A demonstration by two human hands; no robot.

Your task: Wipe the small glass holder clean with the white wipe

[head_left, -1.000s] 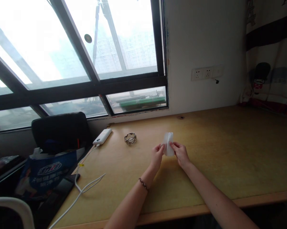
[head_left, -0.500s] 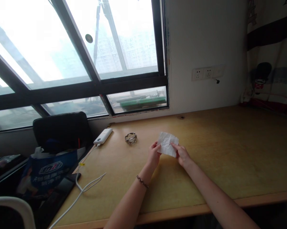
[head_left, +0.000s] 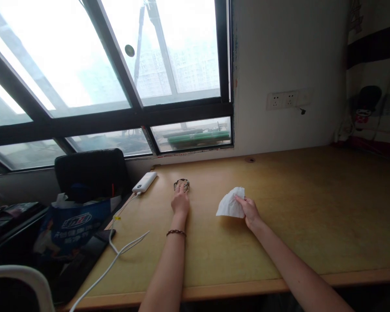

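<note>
A round dark metal bracelet-like ring (head_left: 187, 182) lies on the wooden table (head_left: 214, 251), left of the middle. My left hand (head_left: 181, 200) reaches over its near edge, fingers stretched forward and slightly apart at the ring; whether they grip it cannot be made out. A braided band circles my left wrist. My right hand (head_left: 250, 211) pinches the right side of a creased white tissue (head_left: 230, 204) between thumb and fingers, just above the table.
A white power bank (head_left: 145, 182) with a white cable (head_left: 107, 268) lies along the table's left edge. Beyond that edge are a black chair (head_left: 91, 171) and a blue bag (head_left: 76, 229). Window and wall sockets (head_left: 283, 100) stand behind the table.
My left hand has let go of the tissue and moved left and forward to the ring. The tissue now hangs from my right hand alone. The view has shifted slightly.
</note>
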